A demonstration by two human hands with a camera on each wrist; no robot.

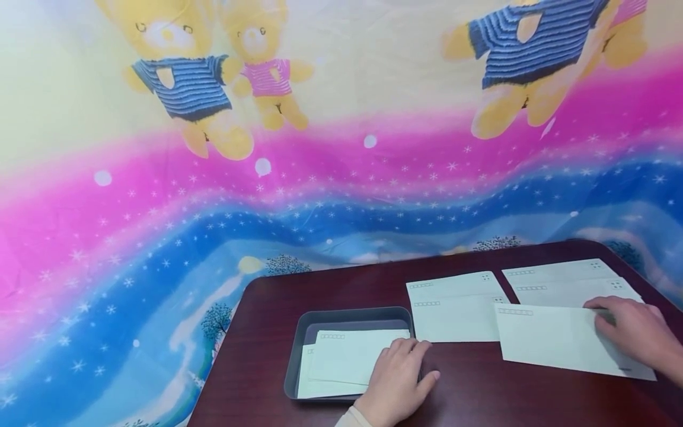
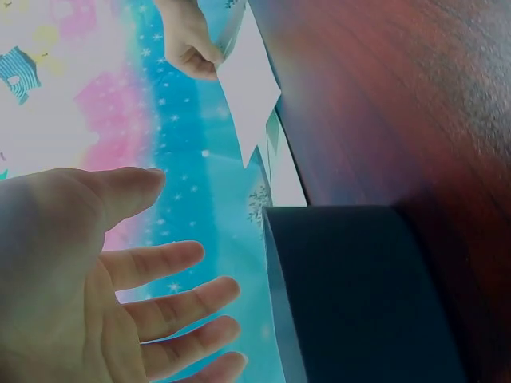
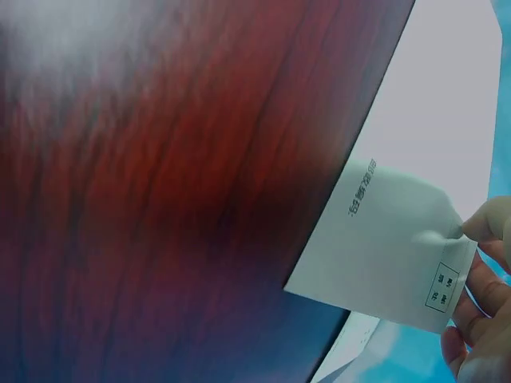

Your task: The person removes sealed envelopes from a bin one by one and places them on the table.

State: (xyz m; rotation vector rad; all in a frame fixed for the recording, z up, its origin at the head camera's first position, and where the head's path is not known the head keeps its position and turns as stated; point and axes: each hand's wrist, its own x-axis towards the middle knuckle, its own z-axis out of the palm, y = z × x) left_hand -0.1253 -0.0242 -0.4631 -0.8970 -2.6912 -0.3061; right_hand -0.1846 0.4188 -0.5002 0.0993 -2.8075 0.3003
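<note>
Nearest, your left grip (image 1: 397,379) sits released, fingers loose, at the right side of the gray tray (image 1: 292,356) with its stacked envelopes (image 1: 341,359). Rightward, your right grip (image 1: 635,329) pinches a white envelope (image 1: 549,335) over the bench (image 1: 475,391). Farther back lie overlapping envelopes (image 1: 453,320), then bear-print cloth (image 1: 341,172).

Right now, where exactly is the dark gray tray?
In the head view, the dark gray tray sits on the left part of the table, with the left hand at its near right corner and overlapping envelopes to its right.
</note>
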